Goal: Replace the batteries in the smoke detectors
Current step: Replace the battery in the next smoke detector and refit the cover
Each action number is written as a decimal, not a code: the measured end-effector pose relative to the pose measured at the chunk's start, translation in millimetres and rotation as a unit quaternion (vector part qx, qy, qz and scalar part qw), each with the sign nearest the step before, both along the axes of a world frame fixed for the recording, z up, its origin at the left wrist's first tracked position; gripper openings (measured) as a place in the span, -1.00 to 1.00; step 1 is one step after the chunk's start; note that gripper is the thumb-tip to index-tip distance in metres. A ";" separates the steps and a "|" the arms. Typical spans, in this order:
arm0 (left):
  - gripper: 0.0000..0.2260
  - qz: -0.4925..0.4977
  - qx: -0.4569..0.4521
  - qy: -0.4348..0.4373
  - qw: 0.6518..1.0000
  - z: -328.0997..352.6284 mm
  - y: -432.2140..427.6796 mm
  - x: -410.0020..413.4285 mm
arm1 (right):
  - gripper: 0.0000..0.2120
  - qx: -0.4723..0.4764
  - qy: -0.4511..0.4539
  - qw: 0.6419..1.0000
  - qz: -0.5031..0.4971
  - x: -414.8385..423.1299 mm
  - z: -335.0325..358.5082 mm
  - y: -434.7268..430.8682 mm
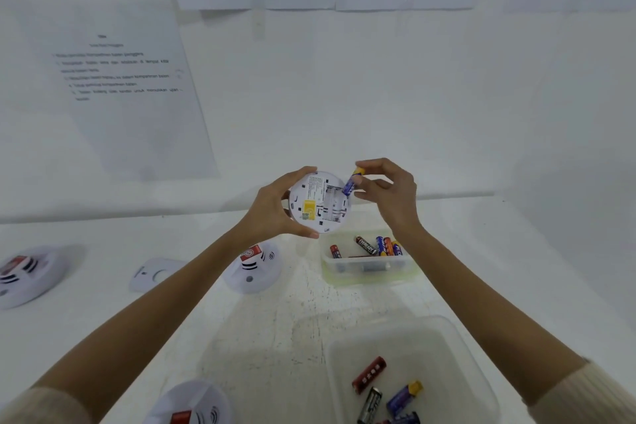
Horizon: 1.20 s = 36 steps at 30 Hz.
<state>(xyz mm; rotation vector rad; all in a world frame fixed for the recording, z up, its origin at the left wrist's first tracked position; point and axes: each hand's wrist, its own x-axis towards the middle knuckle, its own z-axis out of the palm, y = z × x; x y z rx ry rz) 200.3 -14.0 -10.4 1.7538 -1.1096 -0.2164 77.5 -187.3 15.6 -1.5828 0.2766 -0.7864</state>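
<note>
**A:** Item one, the opened smoke detector (318, 202)?

**B:** It is being held up over the middle of the desk (103, 303), with its back facing the camera and its battery bay showing. The left hand (275, 206) is gripping its rim, fingers curled round it.

**A:** Right hand (389, 193)?

**B:** It is pinching a blue-and-yellow battery (351, 181) between thumb and fingertips. The battery's lower end is sitting at the edge of the bay.

**A:** Stock?

**B:** A small clear tub (368, 272) is sitting below the right wrist, toward the far edge, and is holding assorted batteries. A larger clear tray (430, 337) is lying at the near right corner, carrying red, black and blue cells.

**A:** Other units?

**B:** A middle detector (251, 265) is resting face up just left of the tub. A second detector (27, 272) is lying at the left edge and a third detector (192, 403) at the near edge. A white cover plate (155, 274) is lying between the left-edge and middle units.
</note>
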 end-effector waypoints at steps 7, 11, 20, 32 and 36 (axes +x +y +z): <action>-0.13 0.004 -0.019 -0.010 1.000 3.6 -4.3 -2.8 | -0.84 -0.234 0.065 0.970 -0.030 8.3 -9.0 6.3; -0.15 0.016 -0.024 -0.013 0.999 3.6 0.7 -3.1 | -0.92 -0.166 0.088 0.982 -0.011 11.6 -12.2 8.1; -0.15 -0.001 -0.020 -0.017 1.000 1.8 3.2 -8.6 | -0.88 0.040 0.136 0.981 0.129 11.8 0.8 5.8; -0.14 -0.010 -0.017 0.003 1.000 4.0 3.9 -12.2 | -0.84 0.016 0.121 0.989 0.079 8.9 -5.6 3.5; -0.14 0.001 -0.018 0.001 1.000 7.6 6.2 -9.3 | -0.86 0.124 0.102 0.977 0.138 0.9 -7.8 -5.7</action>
